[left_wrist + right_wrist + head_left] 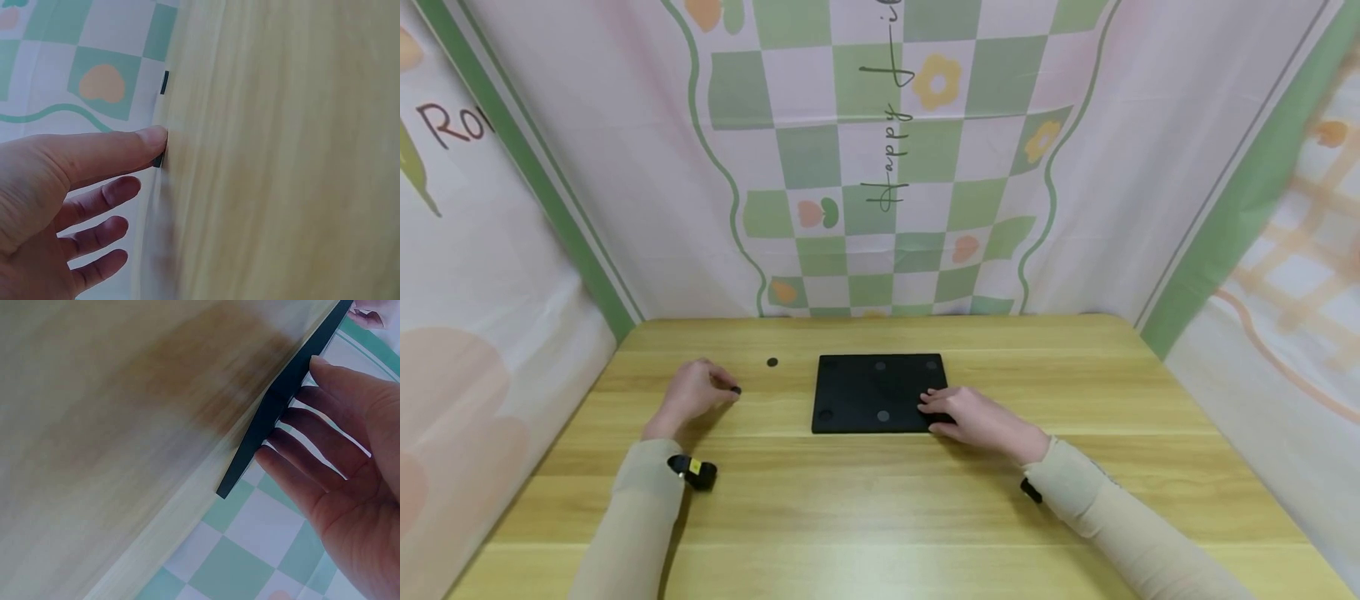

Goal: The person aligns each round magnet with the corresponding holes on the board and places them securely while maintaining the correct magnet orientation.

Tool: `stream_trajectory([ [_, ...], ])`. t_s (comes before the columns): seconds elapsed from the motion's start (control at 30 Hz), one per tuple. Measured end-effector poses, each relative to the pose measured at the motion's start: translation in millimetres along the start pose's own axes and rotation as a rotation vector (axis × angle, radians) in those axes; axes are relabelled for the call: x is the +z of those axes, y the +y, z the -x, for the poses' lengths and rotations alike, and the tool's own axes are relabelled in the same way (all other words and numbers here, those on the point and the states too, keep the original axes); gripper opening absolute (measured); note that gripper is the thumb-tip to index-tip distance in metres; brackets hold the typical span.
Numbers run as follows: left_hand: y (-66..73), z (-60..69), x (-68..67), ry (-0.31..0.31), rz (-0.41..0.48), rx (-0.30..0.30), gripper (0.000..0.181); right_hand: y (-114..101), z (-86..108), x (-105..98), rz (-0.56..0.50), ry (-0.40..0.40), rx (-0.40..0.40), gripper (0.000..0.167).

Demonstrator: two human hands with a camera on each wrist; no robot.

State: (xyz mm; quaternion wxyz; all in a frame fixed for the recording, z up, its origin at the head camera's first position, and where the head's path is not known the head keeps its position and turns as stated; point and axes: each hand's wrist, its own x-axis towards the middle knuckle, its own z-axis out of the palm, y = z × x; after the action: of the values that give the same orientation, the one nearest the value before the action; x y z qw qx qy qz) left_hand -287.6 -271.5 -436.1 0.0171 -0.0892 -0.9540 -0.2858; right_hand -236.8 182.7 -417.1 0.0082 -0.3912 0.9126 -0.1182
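Note:
At the left of the table, my left hand [696, 390] pinches a small black disc [736, 390] between thumb and forefinger. The left wrist view shows this disc [158, 161] partly covered by the thumb, close to the tabletop. Another small dark disc [772, 362] lies farther back. A flat black rectangular board [853, 392] lies in the middle, with several round spots on it, some grey and some darker. My right hand [973, 419] rests its fingertips on the board's right end; in the right wrist view the fingers are loosely extended over the board [244, 456]. What lies under them is hidden.
The wooden table [865, 508] reaches back to a patterned curtain [880, 250]. More curtains hang at the left [482, 333] and right [1285, 300]. A small black device [696, 472] is worn on the left wrist, and another [1031, 490] on the right.

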Motion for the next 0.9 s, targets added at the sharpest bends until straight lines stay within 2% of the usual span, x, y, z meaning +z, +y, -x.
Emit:
stream_trajectory([
  [0.2, 2.6, -2.0, -1.9, -0.006, -0.037, -0.004, 0.016, 0.5, 0.5, 0.0, 0.000, 0.003, -0.005, 0.033],
  [0.47, 8.2, -2.0, -4.1, -0.030, -0.038, -0.007, 0.015, 1.0, 0.4, 0.0, 0.001, 0.009, -0.013, 0.033],
  [0.9, 6.3, -1.0, -3.3, -0.015, 0.007, -0.019, 0.013, -0.4, 0.2, -1.1, 0.004, 0.004, -0.008, 0.033],
])
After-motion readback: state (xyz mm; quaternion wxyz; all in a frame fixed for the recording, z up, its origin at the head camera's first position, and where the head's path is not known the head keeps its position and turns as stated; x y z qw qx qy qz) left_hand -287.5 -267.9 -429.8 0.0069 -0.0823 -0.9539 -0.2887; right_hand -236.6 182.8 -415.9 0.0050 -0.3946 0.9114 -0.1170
